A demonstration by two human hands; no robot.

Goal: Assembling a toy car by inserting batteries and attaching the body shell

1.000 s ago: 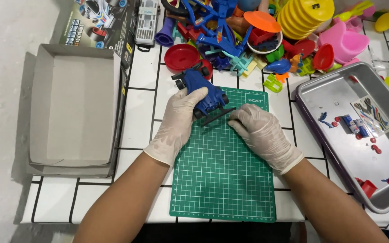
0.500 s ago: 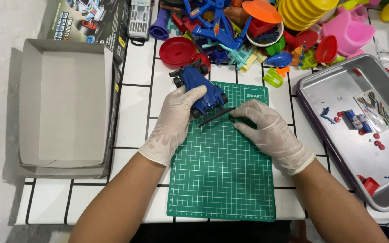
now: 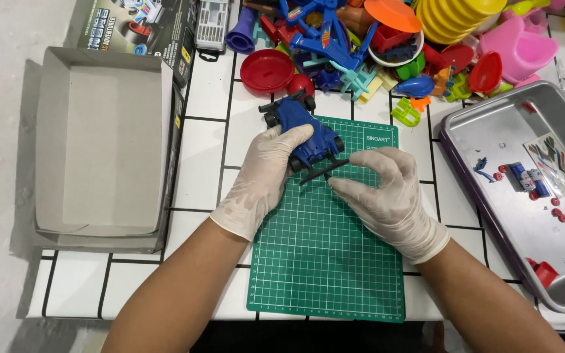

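A blue toy car with black wheels (image 3: 303,127) lies at the top left corner of a green cutting mat (image 3: 327,242). My left hand (image 3: 264,175), in a white glove, rests over the car and grips its side. My right hand (image 3: 380,196), also gloved, pinches a thin black rod-like part (image 3: 322,172) that touches the car's rear end. Both hands sit over the upper half of the mat.
An open grey cardboard box (image 3: 102,140) lies at the left. A metal tray (image 3: 524,196) with small toy parts and a sticker sheet sits at the right. A heap of colourful plastic toys (image 3: 387,46) crowds the back, on a white tiled table (image 3: 204,150).
The view has shifted a little. Both hands stay on the car; the black part in my right hand has tilted slightly against the car's rear.
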